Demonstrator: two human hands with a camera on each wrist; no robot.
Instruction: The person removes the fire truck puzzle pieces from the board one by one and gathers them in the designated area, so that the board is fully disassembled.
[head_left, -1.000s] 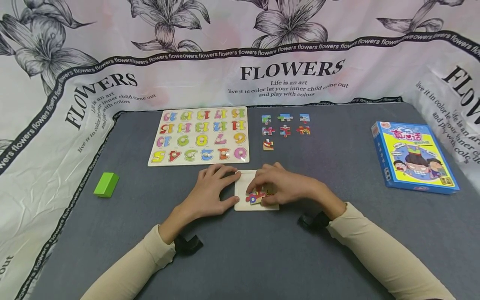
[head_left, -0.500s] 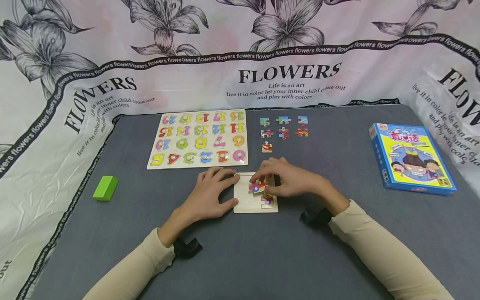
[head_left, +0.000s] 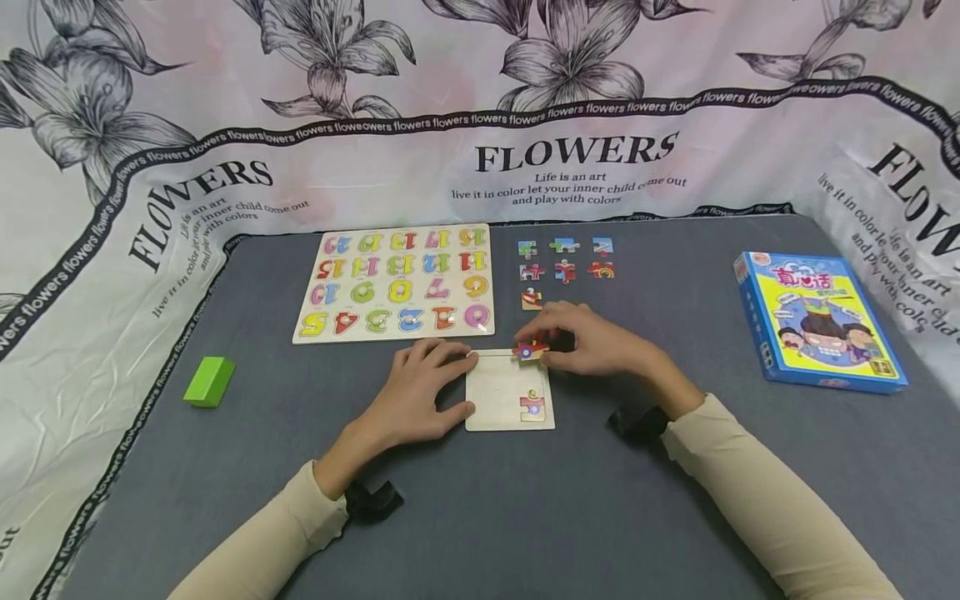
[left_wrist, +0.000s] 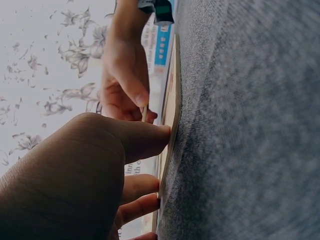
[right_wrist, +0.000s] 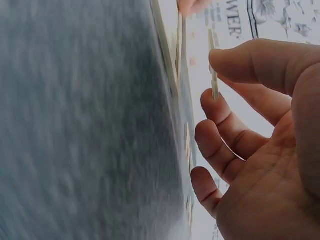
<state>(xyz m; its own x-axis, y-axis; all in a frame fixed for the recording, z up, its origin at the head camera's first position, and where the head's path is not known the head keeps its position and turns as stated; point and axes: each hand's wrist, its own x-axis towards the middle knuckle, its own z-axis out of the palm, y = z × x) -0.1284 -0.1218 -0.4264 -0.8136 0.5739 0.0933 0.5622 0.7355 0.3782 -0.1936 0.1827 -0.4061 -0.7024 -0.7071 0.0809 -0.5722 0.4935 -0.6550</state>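
In the head view my right hand (head_left: 596, 337) pinches a red jigsaw puzzle piece (head_left: 530, 352) with a blue-and-white round mark, above the far edge of a small pale wooden puzzle board (head_left: 491, 392). From the right wrist view, the thumb and fingers hold this thin piece (right_wrist: 215, 82) by its edges, up off the board. Another jigsaw piece (head_left: 532, 408) lies at the board's near right corner. My left hand (head_left: 420, 392) rests at the board's left side, with the thumb and fingers spread and touching its edge.
Several loose jigsaw pieces (head_left: 565, 271) lie in rows beyond the board. A number puzzle board (head_left: 393, 333) is at the back left. A green block (head_left: 210, 382) sits on the left, and a blue-and-yellow box (head_left: 821, 329) on the right. Flowered cloth (head_left: 375, 183) borders the grey surface.
My right hand has lifted the held piece off the board's near part and carried it to the far edge, uncovering the piece at the near right corner. The left hand stays in place.
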